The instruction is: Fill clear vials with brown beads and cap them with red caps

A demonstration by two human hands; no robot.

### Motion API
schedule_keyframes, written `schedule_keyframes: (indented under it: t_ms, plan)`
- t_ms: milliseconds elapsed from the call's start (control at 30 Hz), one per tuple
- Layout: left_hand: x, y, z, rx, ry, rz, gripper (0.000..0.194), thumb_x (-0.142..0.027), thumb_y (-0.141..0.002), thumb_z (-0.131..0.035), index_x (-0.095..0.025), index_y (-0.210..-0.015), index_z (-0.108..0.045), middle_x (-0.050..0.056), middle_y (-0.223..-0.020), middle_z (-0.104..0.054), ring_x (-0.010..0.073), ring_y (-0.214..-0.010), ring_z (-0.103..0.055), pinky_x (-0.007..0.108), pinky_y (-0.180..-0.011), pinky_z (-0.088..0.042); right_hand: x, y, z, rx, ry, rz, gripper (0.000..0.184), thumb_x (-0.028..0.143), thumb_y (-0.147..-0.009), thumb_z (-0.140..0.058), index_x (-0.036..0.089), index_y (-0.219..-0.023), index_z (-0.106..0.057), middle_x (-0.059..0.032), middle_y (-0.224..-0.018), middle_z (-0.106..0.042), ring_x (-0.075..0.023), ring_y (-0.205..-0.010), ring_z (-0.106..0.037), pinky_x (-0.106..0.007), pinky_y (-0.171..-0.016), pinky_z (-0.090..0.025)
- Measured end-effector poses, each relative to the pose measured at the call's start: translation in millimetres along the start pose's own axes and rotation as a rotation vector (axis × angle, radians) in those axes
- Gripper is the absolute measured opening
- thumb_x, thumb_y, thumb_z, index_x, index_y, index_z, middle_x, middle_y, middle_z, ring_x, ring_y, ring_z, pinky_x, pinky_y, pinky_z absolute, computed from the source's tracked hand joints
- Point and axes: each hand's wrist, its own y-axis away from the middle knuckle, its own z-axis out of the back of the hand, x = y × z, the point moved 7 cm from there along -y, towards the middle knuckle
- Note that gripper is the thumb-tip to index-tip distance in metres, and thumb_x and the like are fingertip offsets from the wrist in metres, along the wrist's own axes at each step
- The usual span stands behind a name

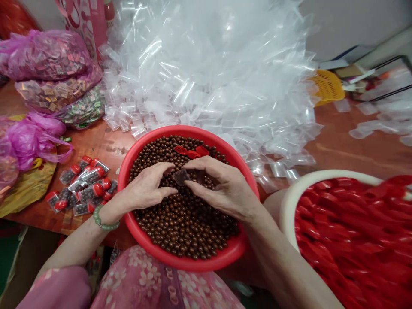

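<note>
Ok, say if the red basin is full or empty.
The red basin isn't empty: brown balls spread across it, below the rim. Depth: cannot tell.

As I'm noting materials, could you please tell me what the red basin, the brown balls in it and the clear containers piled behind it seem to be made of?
Red basin: probably plastic, smooth with a sheen along its thick, rounded rim. Brown balls: glossy, with small highlights; chocolate or plastic, I can't tell. Clear containers: likely shiny plastic, being see-through with bright glints.
</note>
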Motion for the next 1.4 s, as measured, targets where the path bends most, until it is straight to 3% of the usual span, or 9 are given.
schedule_keyframes:
  t_ms: [100, 200, 400, 567, 700, 967, 1133, 1400]
  plan:
    - [0, -2, -6.1, 0.084, 0.065, 0.058, 0.039, -0.022, -0.08, -0.066, -0.016, -0.118, -0.057, 0.009, -0.115, -0.066, 0.0223, -0.104, -0.063, 0.036, -0.094, -0.049, 3, 0, -6, 0.022, -0.083, 0.018, 0.02, 0.017, -0.084, -0.063, 0.021, -0.104, -0.063, -0.0052, -0.097, -0.071, -0.0175, -0.088, -0.067, -0.03, -0.079, -0.054]
    - [-1, 0, -8.0, 0.133, 0.082, 0.095, 0.034, -0.023, -0.082, -0.063, -0.016, -0.115, -0.059, 0.007, -0.11, -0.068, 0.0211, -0.099, -0.063, 0.034, -0.091, -0.048, 1, 1, -13, 0.038, -0.151, -0.023, 0.023, 0.02, -0.084, -0.065, 0.02, -0.107, -0.064, -0.005, -0.098, -0.071, -0.0166, -0.085, -0.067, -0.029, -0.076, -0.054]
    - [0, 2, -6.2, 0.13, 0.156, 0.094, 0.035, -0.028, -0.085, -0.06, -0.012, -0.116, -0.061, 0.008, -0.106, -0.069, 0.0205, -0.094, -0.063, 0.031, -0.086, -0.048, -4, 2, -17, 0.037, -0.228, -0.113, 0.019, 0.024, -0.083, -0.068, 0.019, -0.101, -0.066, -0.0033, -0.09, -0.071, -0.0157, -0.078, -0.066, -0.027, -0.072, -0.052]
    - [-1, 3, -9.6, 0.185, 0.248, 0.02, 0.038, -0.027, -0.086, -0.06, -0.014, -0.122, -0.059, 0.007, -0.117, -0.067, 0.0205, -0.107, -0.061, 0.031, -0.095, -0.044, -1, -3, -19, 0.105, -0.243, -0.092, 0.022, 0.023, -0.083, -0.068, 0.02, -0.104, -0.065, -0.0036, -0.093, -0.07, -0.0165, -0.083, -0.065, -0.028, -0.075, -0.051]
    - [0, 2, -9.4, 0.202, 0.219, 0.048, 0.035, -0.03, -0.086, -0.059, -0.01, -0.115, -0.061, 0.007, -0.103, -0.068, 0.0184, -0.091, -0.061, 0.028, -0.081, -0.047, 3, -10, -21, 0.178, -0.217, -0.054, 0.012, 0.03, -0.085, -0.067, 0.019, -0.091, -0.065, -0.004, -0.086, -0.066, -0.0162, -0.079, -0.061, -0.029, -0.073, -0.048]
    - [0, 4, -6.1, 0.208, 0.236, 0.044, 0.033, -0.023, -0.084, -0.06, -0.014, -0.116, -0.061, 0.006, -0.106, -0.068, 0.0181, -0.095, -0.061, 0.029, -0.087, -0.047, -5, -4, -29, 0.257, -0.316, -0.229, 0.023, 0.035, -0.084, -0.067, 0.019, -0.075, -0.052, 0.0024, -0.071, -0.05, -0.011, -0.064, -0.046, -0.024, -0.059, -0.04]
    - [4, 3, -2.2, 0.158, 0.283, 0.04, 0.043, -0.017, -0.081, -0.061, -0.016, -0.124, -0.058, 0.007, -0.116, -0.067, 0.0196, -0.106, -0.061, 0.034, -0.097, -0.045, -1, -3, -32, 0.266, -0.298, -0.206, 0.012, 0.029, -0.087, -0.063, 0.02, -0.084, -0.055, 0.0025, -0.074, -0.054, -0.0106, -0.066, -0.047, -0.023, -0.061, -0.039]
    - [14, -1, 1.4, 0.106, 0.442, 0.073, 0.045, -0.017, -0.078, -0.063, -0.017, -0.123, -0.06, 0.006, -0.112, -0.067, 0.0181, -0.101, -0.061, 0.033, -0.096, -0.045, -5, -5, -30, 0.25, -0.251, -0.228, 0.022, 0.032, -0.087, -0.062, 0.02, -0.073, -0.049, 0.0036, -0.066, -0.05, -0.01, -0.061, -0.045, -0.022, -0.057, -0.038]
